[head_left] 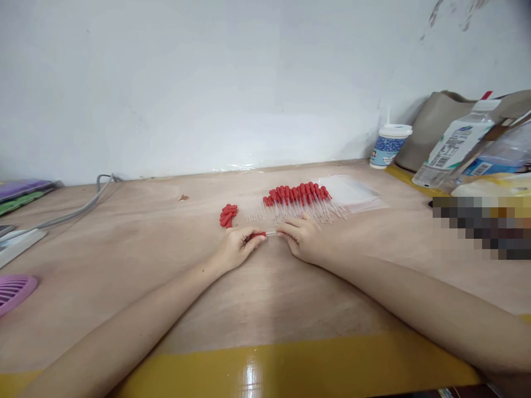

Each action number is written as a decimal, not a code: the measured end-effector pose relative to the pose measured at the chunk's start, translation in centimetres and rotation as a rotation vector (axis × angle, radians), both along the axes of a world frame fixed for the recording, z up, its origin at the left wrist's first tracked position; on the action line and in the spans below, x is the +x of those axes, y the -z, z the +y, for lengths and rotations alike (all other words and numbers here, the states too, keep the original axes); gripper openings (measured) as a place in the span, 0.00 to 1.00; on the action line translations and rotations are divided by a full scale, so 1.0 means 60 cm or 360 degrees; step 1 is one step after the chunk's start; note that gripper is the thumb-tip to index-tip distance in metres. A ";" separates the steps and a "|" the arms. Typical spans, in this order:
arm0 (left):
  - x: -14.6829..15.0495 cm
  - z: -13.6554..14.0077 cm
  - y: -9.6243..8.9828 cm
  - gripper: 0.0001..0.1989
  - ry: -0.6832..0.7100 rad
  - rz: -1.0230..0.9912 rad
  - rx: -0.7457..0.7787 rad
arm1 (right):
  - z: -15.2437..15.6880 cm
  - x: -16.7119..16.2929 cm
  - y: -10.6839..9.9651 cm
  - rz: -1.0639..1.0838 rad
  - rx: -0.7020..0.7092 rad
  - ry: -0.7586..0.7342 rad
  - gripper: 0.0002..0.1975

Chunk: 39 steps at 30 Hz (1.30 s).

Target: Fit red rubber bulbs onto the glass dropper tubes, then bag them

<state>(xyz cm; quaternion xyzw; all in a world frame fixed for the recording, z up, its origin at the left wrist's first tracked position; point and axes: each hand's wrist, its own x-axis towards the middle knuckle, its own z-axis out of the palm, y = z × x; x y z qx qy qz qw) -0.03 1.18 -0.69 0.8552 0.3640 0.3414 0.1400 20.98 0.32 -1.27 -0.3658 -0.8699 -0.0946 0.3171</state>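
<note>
Between the thumb and fingers of my left hand is a red rubber dropper bulb, lying level with its open end to the right. My right hand pinches a thin transparent dropper tube, whose left end meets the bulb; how far it sits inside is too small to tell. Just beyond my left hand lies a small heap of red bulbs. Loose transparent tubes are spread beside it. Behind my right hand, several droppers with red bulbs on their tubes form a row.
A flat translucent plastic bag lies right of the droppers. At the right stand a lidded paper cup, a plastic bottle and a grey-brown container. Left are a grey cable and a pink slatted object.
</note>
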 end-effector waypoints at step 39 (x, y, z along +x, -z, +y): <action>-0.008 0.002 -0.007 0.11 -0.0021 0.0084 0.0471 | -0.008 -0.006 -0.042 -0.0248 -0.0359 0.0070 0.11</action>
